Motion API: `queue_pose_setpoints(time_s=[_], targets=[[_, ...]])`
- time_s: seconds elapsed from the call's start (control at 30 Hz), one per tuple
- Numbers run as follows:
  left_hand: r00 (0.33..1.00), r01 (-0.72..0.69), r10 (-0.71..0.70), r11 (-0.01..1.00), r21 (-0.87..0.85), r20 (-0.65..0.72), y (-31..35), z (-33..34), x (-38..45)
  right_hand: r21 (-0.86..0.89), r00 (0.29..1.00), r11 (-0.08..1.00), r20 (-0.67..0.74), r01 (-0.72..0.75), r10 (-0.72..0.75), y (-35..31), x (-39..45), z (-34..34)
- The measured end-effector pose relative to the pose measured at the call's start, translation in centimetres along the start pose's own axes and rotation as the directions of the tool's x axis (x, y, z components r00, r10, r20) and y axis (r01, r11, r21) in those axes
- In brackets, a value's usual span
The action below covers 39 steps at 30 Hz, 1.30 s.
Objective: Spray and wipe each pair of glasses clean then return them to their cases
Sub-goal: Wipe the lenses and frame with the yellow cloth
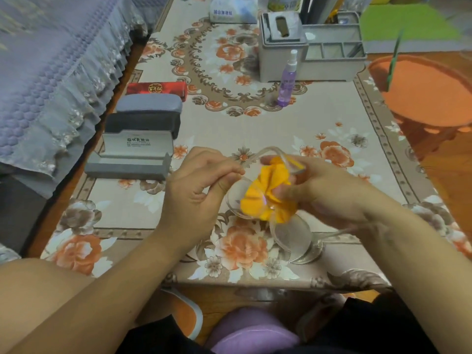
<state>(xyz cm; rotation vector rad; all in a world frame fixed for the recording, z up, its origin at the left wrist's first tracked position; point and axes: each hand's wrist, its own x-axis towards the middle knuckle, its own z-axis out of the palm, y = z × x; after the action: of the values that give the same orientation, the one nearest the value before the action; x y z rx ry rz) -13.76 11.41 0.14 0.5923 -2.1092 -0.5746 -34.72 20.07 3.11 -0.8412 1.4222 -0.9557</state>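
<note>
We're mid-wipe on this pair. The left hand point(201, 185) has its fingers curled in a pinch on the near end of one temple of the clear glasses point(270, 213), held above the table's near middle. The right hand point(324, 192) has its grip closed round a bunched yellow cloth point(268, 198) and presses it against one lens; the other lens hangs free below the cloth, toward the near edge. The second temple arches over the top of the cloth.

Along the left edge we have four cases in a row. Nearest us, the open case point(130, 159) sits with its lid up and its tray bare, which we take to be waiting for this pair. Behind it come a black case point(143, 123), a grey case point(150, 103) and a red case point(157, 88), all shut, so we can't tell what's inside or whether those pairs are done.

The spray bottle point(287, 80) stands upright well away toward the far middle, just in front of a grey organiser point(332, 65). We'd judge spraying on this pair is over and wiping is the step in hand. Left: finish both lenses, fold the temples, lay the glasses in the open case, shut it.
</note>
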Motion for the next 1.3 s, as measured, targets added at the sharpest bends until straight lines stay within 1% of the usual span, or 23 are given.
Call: queue_pose_setpoints(time_s=[0.07,0.13,0.2,0.23,0.3,0.33,0.4,0.43,0.47,0.5,0.53,0.57,0.6,0.63,0.67,0.7,0.73,0.8,0.83,0.97,1.07,1.2,1.3], targets=[[0.997,-0.016,0.022,0.996,0.088,-0.071,-0.3,0.0,-0.2,-0.1,0.98,0.993,-0.18,0.066,-0.083,-0.1,0.5,-2.0],[0.992,-0.014,0.031,0.991,0.135,-0.123,-0.6,-0.1,-0.3,-0.049,0.932,0.989,-0.333,0.138,-0.146,-0.7,0.3,-4.0],[0.987,0.027,-0.002,0.988,0.155,-0.158,-0.8,-0.2,-0.3,-0.023,0.85,0.973,-0.482,0.231,-0.213,-2.0,-0.4,-6.0],[0.985,0.062,-0.036,0.986,0.153,-0.169,-0.8,-0.2,-0.2,-0.048,0.783,0.96,-0.569,0.276,-0.253,-2.7,-0.8,-7.3],[0.976,0.152,-0.129,0.981,0.124,-0.177,-0.6,-0.1,-0.1,-0.142,0.591,0.92,-0.728,0.365,-0.347,-3.9,-2.0,-8.4],[0.968,0.201,-0.182,0.974,0.1,-0.176,-0.4,0.1,0.1,-0.204,0.507,0.902,-0.769,0.382,-0.389,-4.3,-2.8,-8.1],[0.947,0.286,-0.275,0.957,0.041,-0.163,0.0,0.4,0.3,-0.331,0.367,0.847,-0.791,0.416,-0.49,-4.6,-4.3,-5.5],[0.938,0.319,-0.313,0.948,0.013,-0.149,0.3,0.5,0.4,-0.394,0.341,0.799,-0.752,0.455,-0.564,-4.5,-4.8,-3.5],[0.93,0.345,-0.344,0.939,-0.014,-0.133,0.6,0.6,0.4,-0.465,0.365,0.727,-0.648,0.505,-0.669,-3.9,-5.2,-1.6],[0.922,0.366,-0.368,0.93,-0.043,-0.118,0.9,0.7,0.4,-0.545,0.414,0.672,-0.531,0.502,-0.74,-3.1,-5.3,0.0],[0.915,0.383,-0.389,0.921,-0.072,-0.108,1.1,0.6,0.3,-0.629,0.493,0.632,-0.414,0.454,-0.765,-2.2,-5.3,1.4],[0.908,0.396,-0.405,0.913,-0.097,-0.103,1.3,0.5,0.2,-0.668,0.591,0.64,-0.357,0.379,-0.723,-1.4,-4.8,1.7],[0.904,0.404,-0.414,0.908,-0.111,-0.105,1.3,0.3,0.1,-0.667,0.693,0.688,-0.353,0.286,-0.629,-0.9,-4.2,1.7],[0.902,0.406,-0.418,0.907,-0.115,-0.109,1.4,0.2,-0.1,-0.652,0.74,0.732,-0.39,0.199,-0.548,-0.5,-3.6,0.8],[0.903,0.404,-0.415,0.908,-0.11,-0.113,1.4,0.2,-0.2,-0.62,0.757,0.771,-0.433,0.143,-0.489,-0.4,-3.2,0.2],[0.907,0.396,-0.406,0.913,-0.097,-0.115,1.4,0.2,-0.3,-0.583,0.744,0.803,-0.483,0.121,-0.462,-0.5,-2.9,-0.3],[0.913,0.383,-0.391,0.92,-0.08,-0.116,1.5,0.2,-0.4,-0.539,0.721,0.831,-0.52,0.138,-0.458,-0.6,-2.8,-0.4],[0.93,0.344,-0.347,0.938,-0.044,-0.124,1.8,0.5,-0.3,-0.537,0.696,0.826,-0.528,0.17,-0.486,-0.8,-2.4,0.4],[0.938,0.322,-0.323,0.946,-0.03,-0.128,1.9,0.6,-0.3,-0.589,0.704,0.794,-0.499,0.153,-0.506,-0.7,-2.1,1.0],[0.968,0.226,-0.22,0.973,0.037,-0.124,2.5,1.2,-0.6,-0.808,0.795,0.586,-0.318,0.058,-0.517,0.9,-0.9,3.6],[0.976,0.18,-0.17,0.982,0.061,-0.137,2.7,1.4,-1.2,-0.849,0.835,0.524,-0.233,0.075,-0.498,2.1,-1.1,4.6],[0.978,0.163,-0.149,0.983,0.082,-0.148,2.7,1.8,-1.8,-0.842,0.858,0.535,-0.225,0.067,-0.462,2.6,-1.9,5.0],[0.978,0.149,-0.134,0.985,0.083,-0.16,2.8,2.3,-1.9,-0.783,0.843,0.62,-0.293,0.059,-0.451,2.2,-1.7,4.9]])
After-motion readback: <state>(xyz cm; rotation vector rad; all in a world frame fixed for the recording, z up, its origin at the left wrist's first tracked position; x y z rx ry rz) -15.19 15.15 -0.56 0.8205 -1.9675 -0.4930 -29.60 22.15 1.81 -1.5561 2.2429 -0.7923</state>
